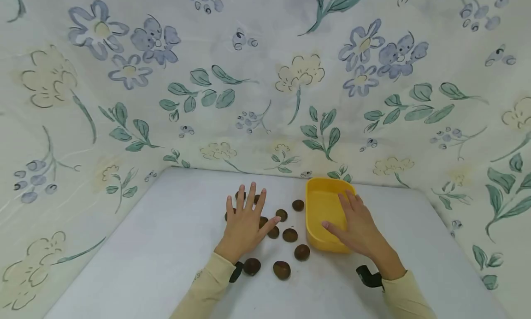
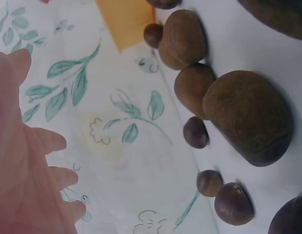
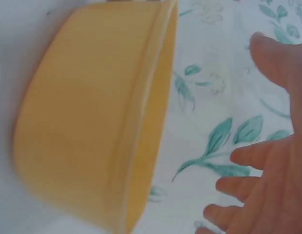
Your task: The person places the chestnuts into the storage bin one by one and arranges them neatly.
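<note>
Several brown chestnuts point(image 1: 290, 235) lie scattered on the white table, left of a yellow plastic basin point(image 1: 312, 233). The left hand point(image 1: 244, 224) hovers over the chestnuts with its fingers spread, hiding some of them. In the left wrist view the palm faces down beside the chestnuts point(image 2: 248, 117), holding nothing. Over the right side of the basin is the right hand point(image 1: 360, 227), fingers apart. The right wrist view shows this hand point(image 3: 268, 185) clear of the rim, with the basin wall point(image 3: 87, 112) beside it.
A cloth with blue flowers and green leaves point(image 1: 265, 93) hangs behind and at both sides of the white table point(image 1: 137, 245). A black wrist camera mount point(image 1: 368, 277) sits at the right cuff, and another point(image 1: 236, 273) at the left, close to a chestnut point(image 1: 251, 266).
</note>
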`<action>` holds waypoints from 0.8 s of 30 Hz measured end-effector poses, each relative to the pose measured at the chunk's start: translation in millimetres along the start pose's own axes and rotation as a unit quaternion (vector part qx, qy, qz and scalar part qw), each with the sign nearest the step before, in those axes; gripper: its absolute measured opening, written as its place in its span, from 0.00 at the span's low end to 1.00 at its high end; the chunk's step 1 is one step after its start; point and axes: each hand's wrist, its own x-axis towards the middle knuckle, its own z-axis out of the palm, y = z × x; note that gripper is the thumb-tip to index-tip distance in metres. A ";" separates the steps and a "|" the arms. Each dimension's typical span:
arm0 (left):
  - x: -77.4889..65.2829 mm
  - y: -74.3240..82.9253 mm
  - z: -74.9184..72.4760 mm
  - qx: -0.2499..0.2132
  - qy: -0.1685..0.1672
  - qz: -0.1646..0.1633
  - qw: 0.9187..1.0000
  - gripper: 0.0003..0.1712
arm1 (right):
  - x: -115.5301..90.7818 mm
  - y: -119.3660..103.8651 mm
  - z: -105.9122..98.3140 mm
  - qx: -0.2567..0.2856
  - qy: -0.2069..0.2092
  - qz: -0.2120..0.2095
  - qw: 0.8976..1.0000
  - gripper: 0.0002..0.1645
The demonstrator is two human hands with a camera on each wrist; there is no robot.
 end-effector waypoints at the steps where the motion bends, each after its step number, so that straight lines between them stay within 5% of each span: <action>1: -0.1 -0.4 -0.4 -0.005 0.003 0.001 1.000 0.50 | -1.4 4.2 -1.6 0.013 -0.003 0.000 1.000 0.61; 19: 2.3 -10.7 -9.4 -0.037 0.006 -0.014 0.999 0.49 | -18.2 64.7 14.0 0.115 -0.084 0.055 0.988 0.74; 24: 3.0 -13.9 -11.0 -0.047 0.000 -0.024 0.999 0.50 | -16.4 72.6 19.7 0.144 -0.082 0.040 0.985 0.76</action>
